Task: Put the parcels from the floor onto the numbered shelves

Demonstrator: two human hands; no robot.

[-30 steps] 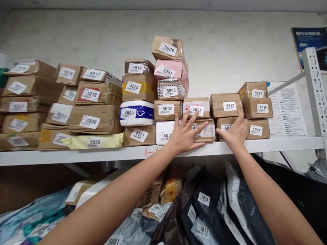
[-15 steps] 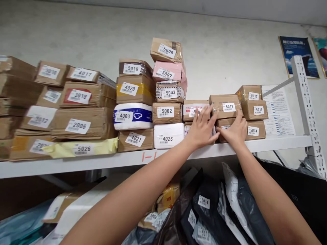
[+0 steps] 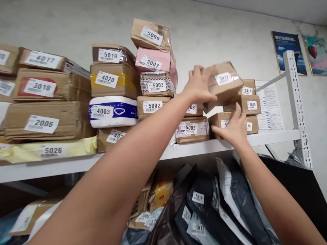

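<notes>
My left hand (image 3: 200, 85) grips the left side of a brown cardboard box (image 3: 227, 85) labelled 5012, which is tilted and raised off the stack. My right hand (image 3: 235, 127) is against the front of a lower brown box (image 3: 216, 120), its thumb and fingers spread, partly covering that box's label. To its right are small boxes labelled 5017 (image 3: 247, 90) and 5015 (image 3: 251, 104). Left of my right hand sits a box labelled 5005 (image 3: 191, 131). My left forearm hides parts of the parcels behind it.
The white shelf (image 3: 270, 136) carries stacked parcels on the left, including a box labelled 5009 (image 3: 150, 34) on top and a yellow packet (image 3: 76, 146). Dark plastic bags (image 3: 201, 190) fill the level below. A perforated post (image 3: 297, 109) stands at the right end.
Box 5012 has come up off the lower box in my left hand and tilted. My right hand has dropped from its right side to the lower box. The view has shifted right.
</notes>
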